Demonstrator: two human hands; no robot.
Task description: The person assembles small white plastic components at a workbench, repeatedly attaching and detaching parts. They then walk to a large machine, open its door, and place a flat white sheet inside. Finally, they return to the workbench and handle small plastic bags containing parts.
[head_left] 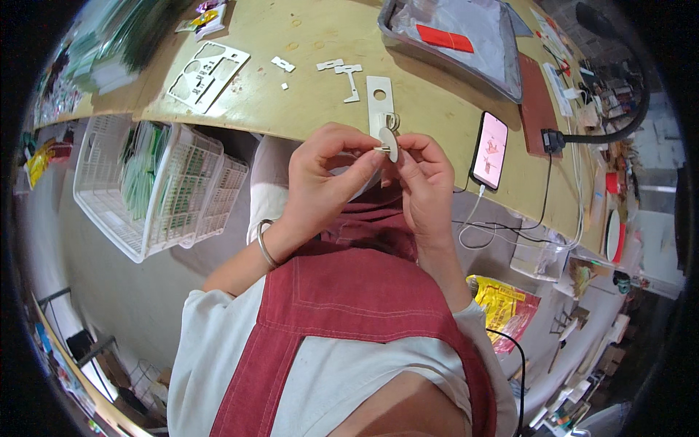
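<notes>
Just over the table's near edge, both hands meet around a small pale disc [392, 146] turned nearly edge-on. My right hand [426, 178] pinches the disc between thumb and fingers. My left hand [331, 164] is closed on a small pale tab [381, 149] against the disc's left face. Whether the tab is fixed in the disc cannot be made out. Behind them, a flat pale strip with a round hole [379, 95] lies on the table. Farther left are loose small cut pieces [353, 84] and a cut-out sheet [231, 62] with several openings.
A grey tray [510, 84] holding a red packet [445, 38] stands at the back right. A phone [489, 151] with a lit screen and cable lies right of my hands. White plastic baskets [149, 200] stand below the table at left. A black lamp arm [619, 135] curves at right.
</notes>
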